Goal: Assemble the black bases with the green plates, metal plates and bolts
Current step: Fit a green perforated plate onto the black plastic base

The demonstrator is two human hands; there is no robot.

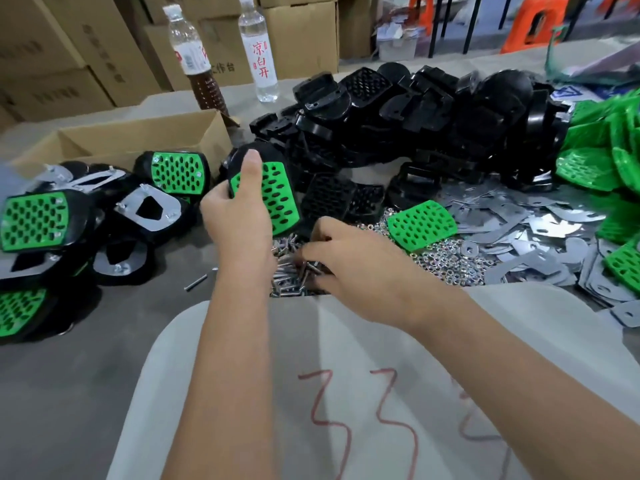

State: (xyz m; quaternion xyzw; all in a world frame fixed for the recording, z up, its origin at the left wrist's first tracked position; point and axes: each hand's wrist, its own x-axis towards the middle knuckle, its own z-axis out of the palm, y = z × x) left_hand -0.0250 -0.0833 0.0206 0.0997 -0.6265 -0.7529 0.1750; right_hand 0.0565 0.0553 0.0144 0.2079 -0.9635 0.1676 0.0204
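Note:
My left hand (239, 209) grips a black base with a green perforated plate (277, 199) laid on it, thumb up along the plate's left edge, held above the table. My right hand (343, 261) reaches into a pile of small bolts (287, 271) just below that piece, fingers curled among them; whether it pinches a bolt is hidden. A loose green plate (422, 223) lies on a heap of shiny nuts (446, 258). Grey metal plates (540, 223) spread to the right. A big pile of black bases (415, 116) fills the middle back.
Finished assemblies (34, 220) lie in a heap at the left, in front of an open cardboard box (138, 133). Two bottles (259, 46) stand behind it. More green plates (606, 140) pile at the far right. A white sack (346, 393) with red marks covers the near table.

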